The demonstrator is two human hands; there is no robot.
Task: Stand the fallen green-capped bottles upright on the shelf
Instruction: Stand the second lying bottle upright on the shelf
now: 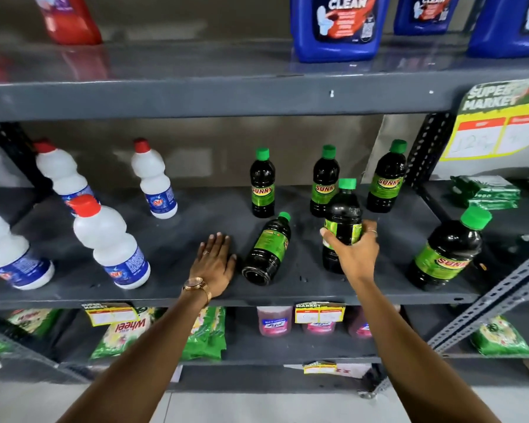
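Several dark green-capped bottles with green labels are on the grey middle shelf (171, 239). One bottle (268, 248) lies on its side, its base toward me and its cap pointing to the back. My left hand (216, 264) rests flat and open on the shelf just left of it. My right hand (353, 251) grips another bottle (342, 221) around its label, holding it upright with its base on the shelf. Three bottles stand at the back: left (262, 184), middle (324, 181) and right (387, 178). A larger-looking one (449, 251) stands at the front right.
White red-capped bottles (110, 242) stand on the left half of the same shelf. Blue jugs (336, 25) sit on the shelf above. A slotted metal upright (428, 148) and a price sign (501, 120) are on the right. Green packets (205, 334) fill the shelf below.
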